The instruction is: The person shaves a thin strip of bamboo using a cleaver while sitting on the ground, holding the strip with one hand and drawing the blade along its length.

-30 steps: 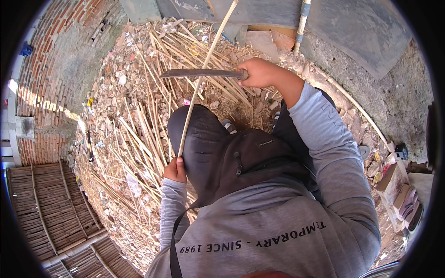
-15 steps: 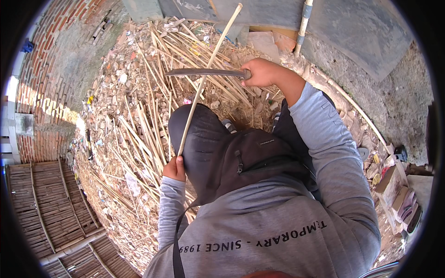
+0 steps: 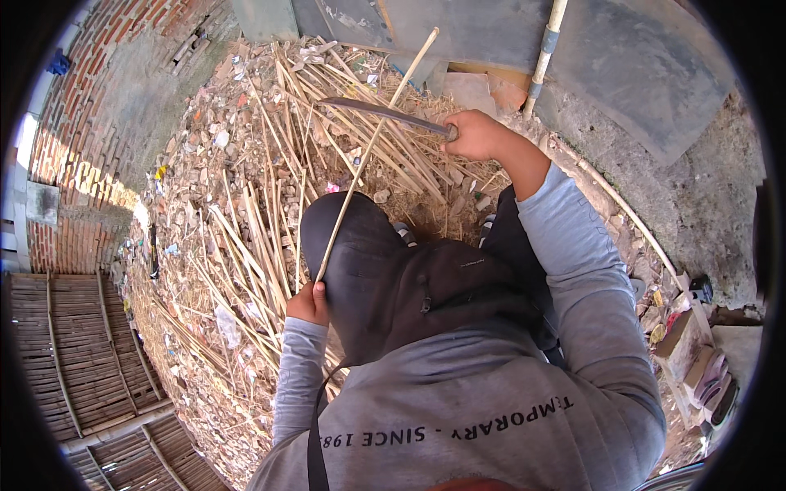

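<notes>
My left hand point(image 3: 308, 304) is closed round the near end of a long, pale bamboo strip point(image 3: 361, 164). The strip slants away from me over my left knee, its far end up and to the right. In my right hand point(image 3: 477, 135) is the handle of a machete point(image 3: 385, 112), whose dark blade points left. The blade crosses the strip on its far half; whether the two touch I cannot tell. Beyond my knees, several similar bamboo strips point(image 3: 348, 106) lie in a loose pile, and more strips point(image 3: 258, 237) lie to the left of my leg.
Rubble and shavings point(image 3: 192, 237) cover the ground. A brick wall point(image 3: 90, 155) stands at the left, with a woven bamboo panel point(image 3: 78, 344) nearer. Grey sheets point(image 3: 630, 82) and an upright pole point(image 3: 544, 57) are at the back right. Sandals point(image 3: 711, 380) lie at the right.
The machete's blade has tilted, its tip now higher than its handle, and my right hand sits slightly farther right. The left hand still grips the strip. The whole view has shifted slightly.
</notes>
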`<action>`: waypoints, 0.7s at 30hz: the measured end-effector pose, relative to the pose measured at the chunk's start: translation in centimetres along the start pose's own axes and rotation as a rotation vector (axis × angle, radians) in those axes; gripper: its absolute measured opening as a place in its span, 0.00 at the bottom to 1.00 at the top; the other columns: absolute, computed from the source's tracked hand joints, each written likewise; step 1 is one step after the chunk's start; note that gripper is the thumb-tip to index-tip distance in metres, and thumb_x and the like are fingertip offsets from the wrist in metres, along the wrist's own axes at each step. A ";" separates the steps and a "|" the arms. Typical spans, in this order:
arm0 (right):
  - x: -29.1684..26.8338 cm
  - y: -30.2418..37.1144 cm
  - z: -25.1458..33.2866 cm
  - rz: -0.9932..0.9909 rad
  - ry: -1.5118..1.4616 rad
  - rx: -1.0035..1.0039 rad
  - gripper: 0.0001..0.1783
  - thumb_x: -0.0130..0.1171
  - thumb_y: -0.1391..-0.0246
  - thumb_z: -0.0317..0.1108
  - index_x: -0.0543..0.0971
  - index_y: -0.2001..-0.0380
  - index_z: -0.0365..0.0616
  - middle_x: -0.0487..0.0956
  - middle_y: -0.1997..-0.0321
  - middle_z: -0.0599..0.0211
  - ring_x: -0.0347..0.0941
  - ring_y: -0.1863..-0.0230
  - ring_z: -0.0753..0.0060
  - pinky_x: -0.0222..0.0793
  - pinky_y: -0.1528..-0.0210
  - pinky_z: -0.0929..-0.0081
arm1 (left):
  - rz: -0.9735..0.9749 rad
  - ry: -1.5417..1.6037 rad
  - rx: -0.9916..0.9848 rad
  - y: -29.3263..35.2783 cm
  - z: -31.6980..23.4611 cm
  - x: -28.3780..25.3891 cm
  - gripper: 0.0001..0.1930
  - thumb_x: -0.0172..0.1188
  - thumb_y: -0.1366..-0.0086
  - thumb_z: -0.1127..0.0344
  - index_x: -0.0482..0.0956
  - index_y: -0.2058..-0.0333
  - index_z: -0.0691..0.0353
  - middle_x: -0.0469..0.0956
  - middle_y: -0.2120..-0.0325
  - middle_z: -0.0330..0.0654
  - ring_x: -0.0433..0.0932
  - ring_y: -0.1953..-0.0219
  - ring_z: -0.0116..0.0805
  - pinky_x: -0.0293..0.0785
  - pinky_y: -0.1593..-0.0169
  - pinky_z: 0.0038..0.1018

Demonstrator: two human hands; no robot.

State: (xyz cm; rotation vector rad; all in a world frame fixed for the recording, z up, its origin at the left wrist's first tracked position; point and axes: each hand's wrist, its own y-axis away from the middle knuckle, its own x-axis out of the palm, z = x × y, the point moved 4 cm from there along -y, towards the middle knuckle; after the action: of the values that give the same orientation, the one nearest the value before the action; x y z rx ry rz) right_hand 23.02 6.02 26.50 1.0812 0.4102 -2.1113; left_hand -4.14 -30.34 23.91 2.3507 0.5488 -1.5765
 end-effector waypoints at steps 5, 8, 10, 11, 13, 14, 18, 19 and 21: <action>2.2 0.6 3.7 0.232 0.059 -0.091 0.20 0.66 0.55 0.44 0.81 0.62 0.42 0.80 0.67 0.49 0.77 0.62 0.50 0.71 0.59 0.59 | -0.010 0.037 0.006 0.2 -0.8 -0.5 0.26 0.42 0.28 0.46 0.73 0.74 0.64 0.73 0.84 0.57 0.75 0.77 0.62 0.69 0.73 0.47; 3.0 -0.2 1.6 0.152 0.016 -0.106 0.21 0.67 0.56 0.44 0.81 0.61 0.42 0.81 0.67 0.49 0.77 0.61 0.49 0.71 0.58 0.59 | -0.018 0.022 0.007 0.3 -0.5 -0.3 0.26 0.42 0.28 0.46 0.73 0.73 0.64 0.73 0.84 0.57 0.75 0.77 0.62 0.69 0.73 0.48; 2.6 -0.7 0.2 0.065 -0.001 -0.093 0.22 0.67 0.56 0.44 0.81 0.60 0.42 0.81 0.67 0.49 0.78 0.61 0.49 0.71 0.58 0.59 | -0.021 0.015 0.014 0.1 -0.8 -0.7 0.26 0.42 0.28 0.46 0.73 0.73 0.64 0.73 0.83 0.57 0.75 0.77 0.63 0.68 0.72 0.48; 2.3 -0.8 -0.2 0.044 -0.010 -0.070 0.22 0.67 0.56 0.43 0.81 0.59 0.42 0.81 0.67 0.49 0.78 0.61 0.49 0.71 0.58 0.59 | -0.005 -0.002 -0.006 0.1 -0.5 -0.6 0.28 0.41 0.28 0.45 0.74 0.73 0.65 0.72 0.84 0.57 0.75 0.76 0.62 0.68 0.72 0.46; 2.1 -1.0 -0.5 0.006 -0.015 -0.058 0.23 0.67 0.56 0.43 0.81 0.58 0.41 0.80 0.67 0.48 0.78 0.61 0.49 0.72 0.57 0.59 | -0.009 -0.010 -0.006 0.1 -0.4 -0.6 0.28 0.41 0.28 0.45 0.75 0.72 0.65 0.73 0.84 0.57 0.75 0.76 0.62 0.68 0.72 0.46; 2.3 -0.8 -0.1 -0.005 -0.012 -0.065 0.23 0.67 0.56 0.43 0.81 0.57 0.41 0.80 0.66 0.48 0.78 0.61 0.49 0.72 0.57 0.59 | -0.005 -0.012 -0.006 0.1 -0.5 -0.5 0.28 0.41 0.28 0.45 0.75 0.72 0.65 0.73 0.84 0.57 0.75 0.76 0.62 0.68 0.72 0.46; 2.2 0.5 2.6 0.129 -0.001 -0.051 0.24 0.67 0.56 0.44 0.80 0.58 0.40 0.80 0.66 0.48 0.77 0.59 0.49 0.71 0.55 0.58 | 0.016 -0.011 0.003 0.2 -0.6 -0.5 0.25 0.41 0.28 0.47 0.74 0.71 0.64 0.74 0.83 0.58 0.75 0.75 0.64 0.68 0.72 0.50; 3.0 0.1 2.3 0.200 0.074 -0.090 0.23 0.67 0.55 0.44 0.80 0.58 0.40 0.80 0.65 0.48 0.77 0.59 0.49 0.71 0.55 0.58 | 0.022 -0.004 0.005 0.1 -1.0 -0.6 0.25 0.41 0.28 0.47 0.74 0.71 0.64 0.74 0.83 0.58 0.75 0.75 0.64 0.68 0.72 0.50; 2.4 0.5 3.1 0.207 0.087 -0.089 0.23 0.67 0.55 0.45 0.80 0.59 0.40 0.80 0.65 0.48 0.77 0.59 0.48 0.71 0.55 0.59 | 0.002 0.002 0.008 0.2 -1.2 -0.9 0.26 0.41 0.28 0.46 0.74 0.71 0.64 0.73 0.83 0.58 0.75 0.75 0.63 0.68 0.72 0.48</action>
State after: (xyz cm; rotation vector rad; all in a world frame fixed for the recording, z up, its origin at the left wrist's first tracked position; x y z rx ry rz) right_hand 20.63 2.84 26.45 1.1167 0.4107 -1.8533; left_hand -3.34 -30.12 25.16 2.3589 0.5416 -1.5786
